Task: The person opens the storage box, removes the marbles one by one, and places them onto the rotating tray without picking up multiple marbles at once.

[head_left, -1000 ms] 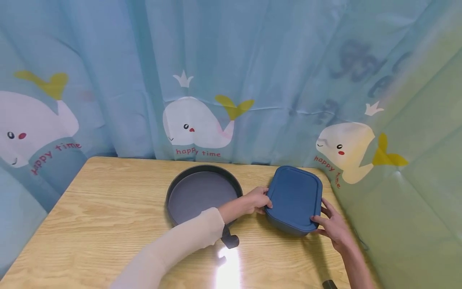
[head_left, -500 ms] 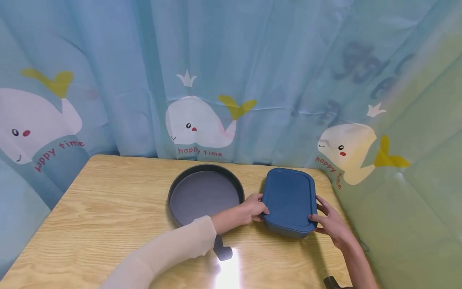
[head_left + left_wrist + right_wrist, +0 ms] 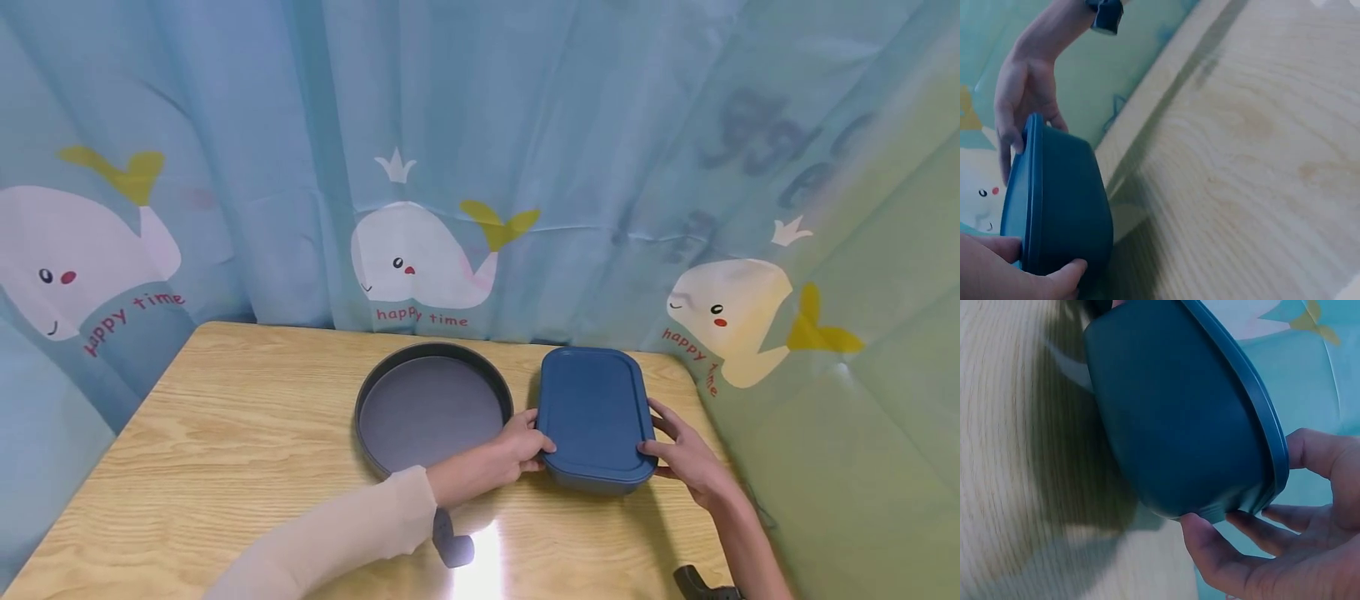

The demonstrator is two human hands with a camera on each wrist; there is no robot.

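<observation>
A blue rectangular food container (image 3: 596, 417) with its lid on is held between both hands over the right part of the table. My left hand (image 3: 519, 442) grips its left edge, thumb on the lid and fingers under the rim. At the opposite edge my right hand (image 3: 690, 454) holds it, thumb on the lid and fingers along the side. Both wrist views show the container's smooth wall (image 3: 1069, 194) (image 3: 1166, 406) and a shadow beside it. Whether its base touches the table I cannot tell. A round dark pan (image 3: 431, 412) sits left of the container, partly behind my left forearm.
The wooden table (image 3: 247, 400) stretches away to the left. A blue curtain (image 3: 585, 125) with whale prints hangs along the back edge, and a greenish curtain (image 3: 885, 467) stands close on the right. A dark device (image 3: 453, 546) is at my left wrist.
Both hands have moved the container left, closer to the pan, and turned it so that its sides stand straighter to the table's back edge. The hold at both edges is kept.
</observation>
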